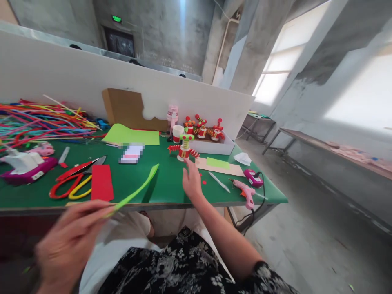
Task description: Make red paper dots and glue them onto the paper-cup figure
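My left hand (72, 241), blurred at the lower left, is closed on one end of a lime-green paper strip (139, 190), which curves up over the table edge. My right hand (192, 181) reaches over the table with fingers stretched out. Its fingertips are at the base of a red-and-white paper-cup figure (183, 153) with spiral arms and a green head; whether they touch it I cannot tell. The figure stands upright on the green table (171, 183). Behind it, several similar red figures (202, 131) stand in a white box (226, 146).
Scissors (80, 173) and a red paper piece (102, 182) lie at left, near many pipe cleaners (45, 118). Green sheets (141, 136) lie behind. A white pen (219, 182), a pink glue gun (245, 191) with a cord and crumpled tissue (242, 158) are at right.
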Available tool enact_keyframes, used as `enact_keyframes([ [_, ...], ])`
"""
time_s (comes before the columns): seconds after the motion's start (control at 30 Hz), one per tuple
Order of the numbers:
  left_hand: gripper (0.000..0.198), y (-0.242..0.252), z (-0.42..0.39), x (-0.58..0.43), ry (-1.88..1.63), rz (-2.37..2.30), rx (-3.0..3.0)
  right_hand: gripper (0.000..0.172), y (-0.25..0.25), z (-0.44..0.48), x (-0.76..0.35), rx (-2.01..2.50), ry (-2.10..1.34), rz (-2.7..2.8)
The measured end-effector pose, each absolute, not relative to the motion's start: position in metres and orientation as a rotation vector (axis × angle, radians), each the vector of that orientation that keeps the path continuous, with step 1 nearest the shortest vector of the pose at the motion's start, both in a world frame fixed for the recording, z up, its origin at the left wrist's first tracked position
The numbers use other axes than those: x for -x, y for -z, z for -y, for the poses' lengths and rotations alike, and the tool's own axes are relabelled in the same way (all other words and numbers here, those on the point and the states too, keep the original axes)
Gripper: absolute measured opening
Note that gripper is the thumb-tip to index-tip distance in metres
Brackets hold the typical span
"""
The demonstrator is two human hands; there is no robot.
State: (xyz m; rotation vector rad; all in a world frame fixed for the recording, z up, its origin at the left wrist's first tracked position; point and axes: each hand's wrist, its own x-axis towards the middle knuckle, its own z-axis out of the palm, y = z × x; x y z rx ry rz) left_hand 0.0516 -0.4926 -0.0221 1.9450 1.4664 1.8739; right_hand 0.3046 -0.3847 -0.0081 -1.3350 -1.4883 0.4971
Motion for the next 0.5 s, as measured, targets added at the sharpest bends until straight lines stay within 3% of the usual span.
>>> enact_keyframes([
  [0.07, 0.016, 0.045, 0.487, -0.065, -1.831, -1.334, -2.022, 0.02, 0.031, 0.42, -0.295, 1.258, -0.93, 1.32],
  [0.1, 0.02, 0.054, 0.486, -0.071, -1.79, -1.291, -2.05, 0.022, 0.042, 0.44, -0.291, 1.214, -1.236, 1.245],
  [0.2, 0.02, 0.075, 0.491, -0.086, -1.736, -1.246, -2.104, 0.048, 0.066, 0.486, -0.281, 1.154, -1.804, 0.89],
  [0.3, 0.023, 0.088, 0.498, -0.094, -1.72, -1.175, -2.232, 0.054, 0.068, 0.495, -0.275, 1.143, -1.973, 0.643],
  [0.5, 0.037, 0.109, 0.508, -0.09, -1.507, -1.14, -2.456, 0.036, 0.07, 0.475, -0.261, 1.104, -2.003, 0.649],
])
